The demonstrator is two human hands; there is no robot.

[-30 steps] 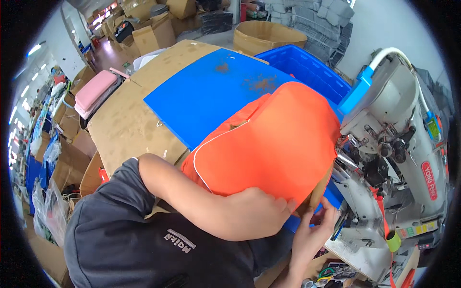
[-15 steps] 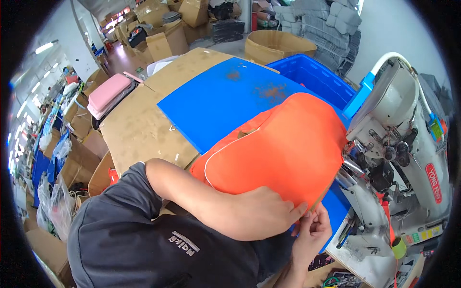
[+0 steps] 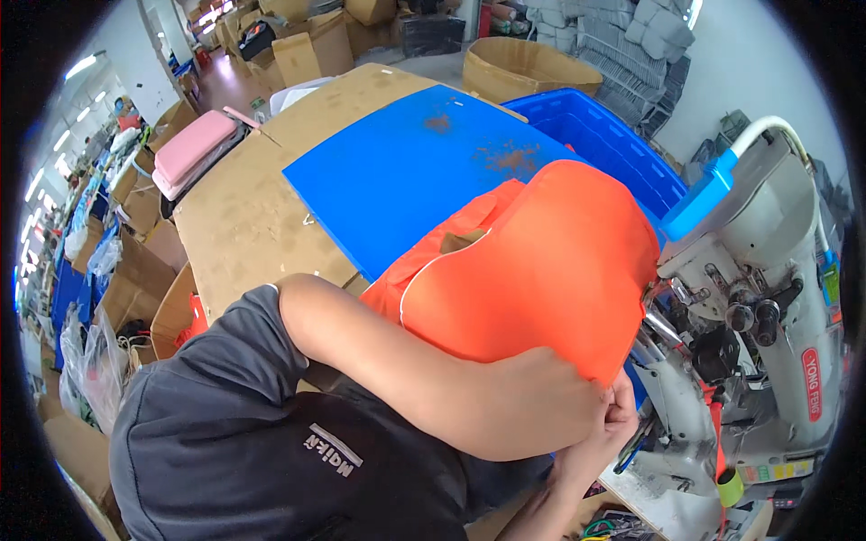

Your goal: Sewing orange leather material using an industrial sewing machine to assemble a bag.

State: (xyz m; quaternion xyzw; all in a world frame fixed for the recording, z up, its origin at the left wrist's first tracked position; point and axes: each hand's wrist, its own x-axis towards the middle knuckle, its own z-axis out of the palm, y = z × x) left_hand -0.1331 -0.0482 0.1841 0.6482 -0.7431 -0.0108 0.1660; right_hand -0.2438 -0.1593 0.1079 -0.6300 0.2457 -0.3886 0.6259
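My left hand (image 3: pixel 564 397) and my right hand (image 3: pixel 613 419) meet at the lower right edge of an orange fabric piece (image 3: pixel 532 270), fingers closed on that edge. My left forearm crosses low over the near side of the cloth and partly hides its bottom. A white piping line curves along the fabric's left part, with a small brown patch beside it. The piece lies over a blue board (image 3: pixel 388 171) and reaches the grey sewing machine (image 3: pixel 771 261) at its right.
Brown cardboard (image 3: pixel 225 234) covers the table's left side, with pink padded items (image 3: pixel 194 149) at its edge. Behind the board sit a blue crate (image 3: pixel 622 135) and a round cardboard bin (image 3: pixel 532 68). A blue lamp (image 3: pixel 699 194) hangs by the machine. Boxes and bags crowd the left.
Both hands have moved right along the fabric's edge, and my left hand now covers more of my right fingers. The orange piece has shifted right, toward the machine.
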